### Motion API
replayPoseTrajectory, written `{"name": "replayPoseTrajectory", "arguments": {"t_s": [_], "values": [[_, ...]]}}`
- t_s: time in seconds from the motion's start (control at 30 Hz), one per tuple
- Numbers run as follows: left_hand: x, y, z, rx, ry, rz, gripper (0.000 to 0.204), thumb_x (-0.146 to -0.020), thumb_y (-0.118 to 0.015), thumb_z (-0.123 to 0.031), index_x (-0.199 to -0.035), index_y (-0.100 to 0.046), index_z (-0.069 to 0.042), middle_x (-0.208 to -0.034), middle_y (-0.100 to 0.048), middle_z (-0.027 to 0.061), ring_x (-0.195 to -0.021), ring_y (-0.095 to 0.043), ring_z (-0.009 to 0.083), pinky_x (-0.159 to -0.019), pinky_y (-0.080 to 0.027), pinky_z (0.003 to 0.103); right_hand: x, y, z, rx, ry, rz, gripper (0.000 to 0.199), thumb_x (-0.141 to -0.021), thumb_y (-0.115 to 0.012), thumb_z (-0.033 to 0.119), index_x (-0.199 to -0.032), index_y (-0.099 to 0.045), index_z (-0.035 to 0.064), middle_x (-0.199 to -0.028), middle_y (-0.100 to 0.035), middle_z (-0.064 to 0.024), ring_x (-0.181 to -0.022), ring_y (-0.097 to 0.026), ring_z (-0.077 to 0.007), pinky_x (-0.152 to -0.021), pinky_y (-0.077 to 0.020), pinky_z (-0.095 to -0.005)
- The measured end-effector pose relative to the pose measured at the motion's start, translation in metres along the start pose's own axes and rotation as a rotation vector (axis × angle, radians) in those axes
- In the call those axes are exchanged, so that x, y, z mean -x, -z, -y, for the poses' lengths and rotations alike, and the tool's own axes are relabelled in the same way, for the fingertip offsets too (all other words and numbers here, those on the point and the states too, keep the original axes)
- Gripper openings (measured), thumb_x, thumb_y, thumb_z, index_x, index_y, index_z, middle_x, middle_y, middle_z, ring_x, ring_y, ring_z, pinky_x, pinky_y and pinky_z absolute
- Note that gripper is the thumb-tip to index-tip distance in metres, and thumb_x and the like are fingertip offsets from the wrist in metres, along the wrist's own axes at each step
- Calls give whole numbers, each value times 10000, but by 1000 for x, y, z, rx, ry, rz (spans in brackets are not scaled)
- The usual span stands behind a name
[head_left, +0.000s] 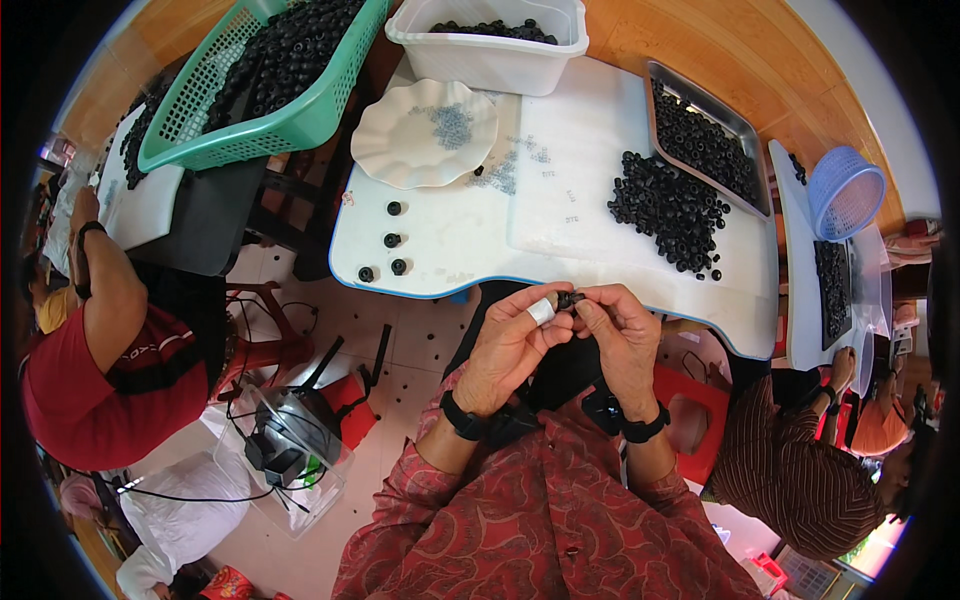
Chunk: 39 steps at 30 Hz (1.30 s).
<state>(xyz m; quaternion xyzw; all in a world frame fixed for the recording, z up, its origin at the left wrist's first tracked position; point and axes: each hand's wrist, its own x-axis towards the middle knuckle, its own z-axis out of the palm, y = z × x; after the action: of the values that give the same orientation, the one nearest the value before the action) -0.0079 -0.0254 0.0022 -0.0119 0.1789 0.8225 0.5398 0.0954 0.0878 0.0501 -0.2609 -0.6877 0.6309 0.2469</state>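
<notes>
In front of the white table (455, 262) my two hands meet over a small black part (568, 300), a ring or cap-like piece mostly covered by fingertips. My left hand (500, 345), with white tape round one finger, pinches it from the left. The fingers of my right hand (622, 335) close on its other side. Several black round parts (392, 240) stand apart on the table's left side. A heap of black parts (670, 208) lies at the right. Small clear pieces (450, 126) sit in a scalloped cream plate (385, 135), with more beside it.
A metal tray (655, 68) and a white bin (480, 65) hold black parts, as does a green basket (225, 150) on the left table. A blue basket (848, 190) stands far right. People in dark red (90, 380) and striped (800, 470) clothing sit on either side.
</notes>
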Motion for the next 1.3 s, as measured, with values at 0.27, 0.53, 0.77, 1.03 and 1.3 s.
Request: {"name": "replayPoseTrajectory", "arguments": {"t_s": [0.27, 0.53, 0.77, 1.03, 1.3], "values": [[0, 0, -1, -31, -7, 7, 304, -971, -564, -31, -1252, -586, 83, -1045, -693, 133, -845, -691, 154, -781, -591, 287, 0, 0, 0, 12, -1, -5, 109, -943, -650, 35, -1039, -653, -16, -874, -693, -48, -751, -644, -81, -667, -532, -215], [1, -2, -1, -88, -21, 8, 293, -976, -556, -35, -1244, -597, 76, -1013, -690, 110, -847, -688, 153, -781, -592, 288, 0, 0, 2, 50, 21, 3, 96, -933, -657, 19, -1022, -658, -17, -866, -691, -41, -755, -645, -75, -671, -540, -214], [4, -11, -3, -192, -80, -6, 283, -978, -554, -28, -1236, -608, 75, -966, -676, 102, -804, -664, 152, -736, -580, 277, 0, 1, 7, 153, 124, 19, 101, -903, -679, -4, -1000, -660, -24, -886, -677, -55, -749, -648, -94, -657, -531, -221], [9, -16, -5, -304, -147, -5, 270, -982, -550, -22, -1228, -622, 61, -898, -668, 104, -786, -652, 161, -718, -564, 293, -1, 1, 18, 313, 276, 11, 122, -849, -723, -2, -967, -691, -10, -876, -669, -85, -748, -654, -136, -658, -519, -254], [10, -12, -6, -555, -216, -7, 259, -968, -562, -7, -1207, -638, 55, -1006, -651, 92, -794, -641, 133, -718, -548, 273, 4, 3, 21, 212, 167, 71, 124, -871, -698, -27, -996, -692, -23, -890, -682, -80, -729, -675, -110, -618, -540, -222]]}}
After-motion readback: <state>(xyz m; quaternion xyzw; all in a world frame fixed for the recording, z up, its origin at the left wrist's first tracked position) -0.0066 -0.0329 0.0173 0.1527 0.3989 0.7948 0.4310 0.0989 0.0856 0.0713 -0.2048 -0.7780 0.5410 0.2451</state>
